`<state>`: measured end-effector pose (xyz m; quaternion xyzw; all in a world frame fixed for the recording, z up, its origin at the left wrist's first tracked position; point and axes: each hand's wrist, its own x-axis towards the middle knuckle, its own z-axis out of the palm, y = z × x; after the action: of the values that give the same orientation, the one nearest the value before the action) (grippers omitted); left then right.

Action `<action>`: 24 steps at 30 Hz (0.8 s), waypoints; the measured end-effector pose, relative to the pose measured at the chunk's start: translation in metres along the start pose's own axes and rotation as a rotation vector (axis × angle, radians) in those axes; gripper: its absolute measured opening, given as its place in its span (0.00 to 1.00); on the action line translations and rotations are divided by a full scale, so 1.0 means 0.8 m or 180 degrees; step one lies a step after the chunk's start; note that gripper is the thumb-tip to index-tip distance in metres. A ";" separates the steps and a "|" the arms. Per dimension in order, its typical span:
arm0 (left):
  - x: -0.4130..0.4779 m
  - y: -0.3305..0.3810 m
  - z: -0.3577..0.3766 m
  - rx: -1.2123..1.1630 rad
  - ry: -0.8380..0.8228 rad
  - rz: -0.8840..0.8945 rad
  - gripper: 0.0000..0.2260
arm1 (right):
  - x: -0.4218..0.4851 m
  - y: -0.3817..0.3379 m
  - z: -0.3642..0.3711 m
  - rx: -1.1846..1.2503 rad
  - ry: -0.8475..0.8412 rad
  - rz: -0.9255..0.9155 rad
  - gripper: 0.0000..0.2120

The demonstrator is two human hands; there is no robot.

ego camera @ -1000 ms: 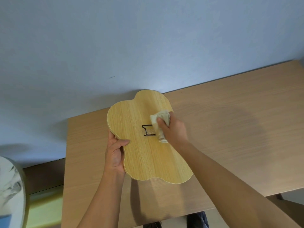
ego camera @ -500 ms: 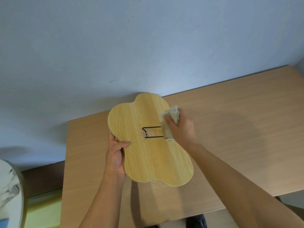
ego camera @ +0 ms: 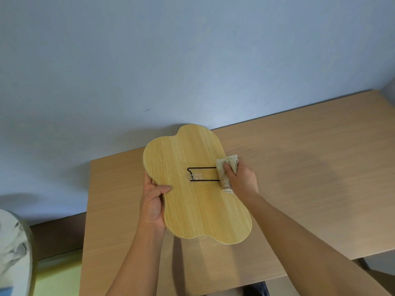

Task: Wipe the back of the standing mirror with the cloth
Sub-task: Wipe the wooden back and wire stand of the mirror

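Note:
The standing mirror point(ego camera: 192, 201) shows only its light wooden, cloud-shaped back, held tilted above the table. A black wire stand point(ego camera: 202, 174) lies folded flat against its middle. My left hand point(ego camera: 152, 205) grips the mirror's left edge, thumb on the back. My right hand point(ego camera: 241, 178) presses a small beige cloth point(ego camera: 224, 171) against the mirror's right edge, over the right end of the wire stand. The glass side is hidden.
A light wooden table point(ego camera: 310, 167) lies under the mirror and runs back to a pale blue wall point(ego camera: 192, 60). A white marbled round object point(ego camera: 12, 253) sits at the lower left, beyond the table's left edge. Yellow-green floor shows beside it.
My right hand has slid the cloth rightward across the mirror's back, from the middle to the right edge, uncovering more of the wire stand. My left hand keeps its grip.

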<state>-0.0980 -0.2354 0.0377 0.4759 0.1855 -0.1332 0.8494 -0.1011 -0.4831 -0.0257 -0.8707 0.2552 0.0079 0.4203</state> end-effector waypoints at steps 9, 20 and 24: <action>-0.007 0.006 0.022 0.0087 -0.0025 0.0061 0.37 | 0.028 -0.006 -0.062 -0.0625 0.0084 -0.0360 0.08; -0.030 0.021 0.105 0.0279 -0.0051 0.0153 0.41 | 0.009 -0.050 -0.094 -0.1352 -0.0668 -0.1147 0.21; -0.039 0.021 0.151 0.0359 -0.0104 0.0191 0.46 | 0.010 -0.040 -0.100 -0.1271 -0.1060 -0.1386 0.29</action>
<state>-0.0964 -0.3290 0.1219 0.5261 0.1494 -0.1257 0.8277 -0.0957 -0.5294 0.0476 -0.9567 -0.0155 0.1098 0.2692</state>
